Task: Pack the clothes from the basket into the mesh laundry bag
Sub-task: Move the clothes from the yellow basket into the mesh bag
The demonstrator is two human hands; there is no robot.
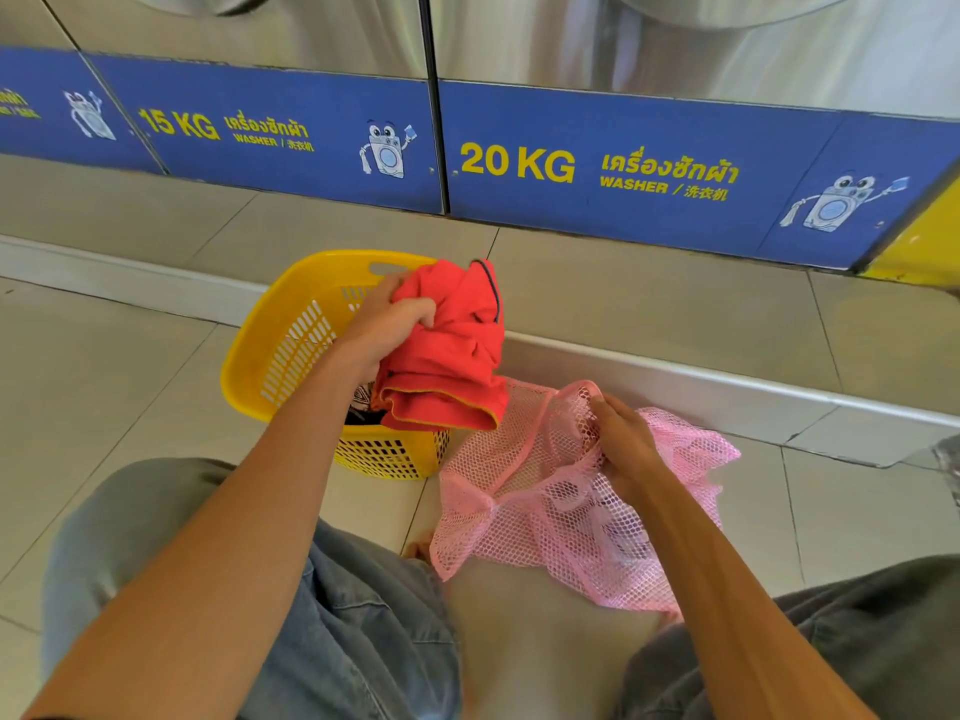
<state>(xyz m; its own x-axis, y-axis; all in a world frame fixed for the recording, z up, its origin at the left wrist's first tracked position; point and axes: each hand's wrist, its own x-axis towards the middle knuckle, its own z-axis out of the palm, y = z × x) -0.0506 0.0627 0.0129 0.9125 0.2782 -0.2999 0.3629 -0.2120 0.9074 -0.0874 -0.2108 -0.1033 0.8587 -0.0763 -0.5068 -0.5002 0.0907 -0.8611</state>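
My left hand (387,324) is closed on a bunched red garment (452,356) with a dark-trimmed collar, held above the right side of a yellow plastic basket (270,350) on the floor. Dark and patterned clothes (363,407) lie in the basket, mostly hidden by the red garment. To the right of the basket a pink mesh laundry bag (524,491) lies on the tiles. My right hand (623,439) grips the bag's rim and holds its mouth apart, facing the basket.
Stainless washers with blue panels (597,168) marked 15 KG and 20 KG stand ahead on a raised tiled step (675,376). My knees in grey jeans (358,615) fill the bottom of the view. Tiled floor spreads left of the basket.
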